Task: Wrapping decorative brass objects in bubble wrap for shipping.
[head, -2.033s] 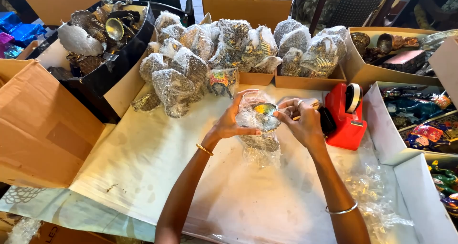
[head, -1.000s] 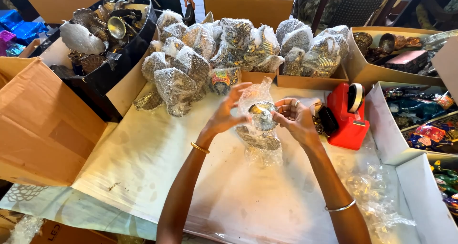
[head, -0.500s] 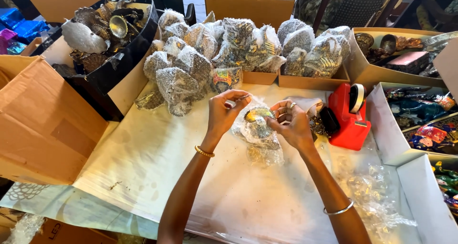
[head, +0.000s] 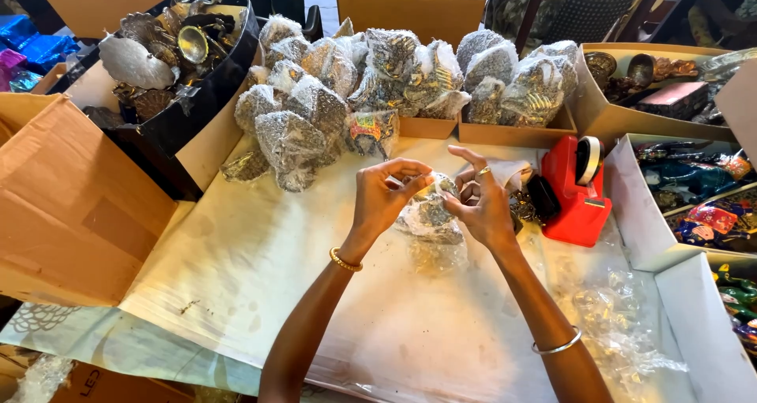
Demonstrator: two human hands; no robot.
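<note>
Pinching bubble-wrapped item (head: 430,218) btwn left hand (head: 382,198) & right hand (head: 481,206).

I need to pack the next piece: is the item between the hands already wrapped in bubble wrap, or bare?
Wrapped. Clear bubble wrap covers it, and the left hand and right hand pinch the wrap at its top.

Your hands pinch a clear plastic packet (head: 430,218); similar silvery wrapped packets (head: 378,76) are heaped ahead, brown cardboard box (head: 71,206) left.

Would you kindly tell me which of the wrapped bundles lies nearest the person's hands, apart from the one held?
The multicoloured shiny bundle at the pile's front edge, just above the left hand; the others look silvery-grey.
</note>
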